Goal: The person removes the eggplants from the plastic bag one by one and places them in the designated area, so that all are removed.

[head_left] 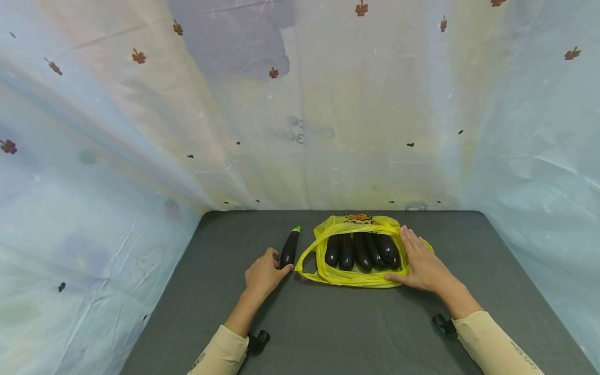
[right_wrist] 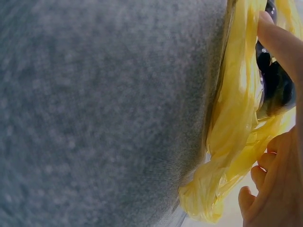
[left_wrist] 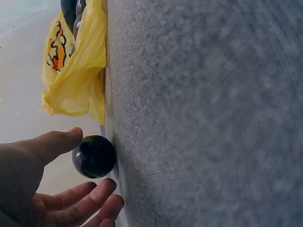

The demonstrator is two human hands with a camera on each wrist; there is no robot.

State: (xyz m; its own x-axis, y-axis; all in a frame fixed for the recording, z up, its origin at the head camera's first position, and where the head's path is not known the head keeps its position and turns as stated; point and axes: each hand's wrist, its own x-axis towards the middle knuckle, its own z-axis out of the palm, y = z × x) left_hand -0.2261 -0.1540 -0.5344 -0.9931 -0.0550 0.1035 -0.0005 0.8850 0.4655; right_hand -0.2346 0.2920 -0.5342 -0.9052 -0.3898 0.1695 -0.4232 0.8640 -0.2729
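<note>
A single dark purple eggplant (head_left: 290,249) with a green stem end lies on the table, left of a yellow plastic bag (head_left: 356,281). My left hand (head_left: 263,272) is around its near end, thumb on one side and fingers on the other. In the left wrist view the thumb and loosely extended fingers (left_wrist: 90,203) stand right beside the eggplant's round end (left_wrist: 94,157). Several more eggplants (head_left: 362,252) lie side by side in the bag's mouth. My right hand (head_left: 424,263) rests on the bag's right side with fingers straight, its thumb (right_wrist: 279,42) over the rim.
The bag's handle loop (head_left: 307,260) reaches left toward the single eggplant. A dark grey table (head_left: 328,328) carries everything. Pale plastic sheeting (head_left: 347,114) with leaf prints hangs behind and at both sides.
</note>
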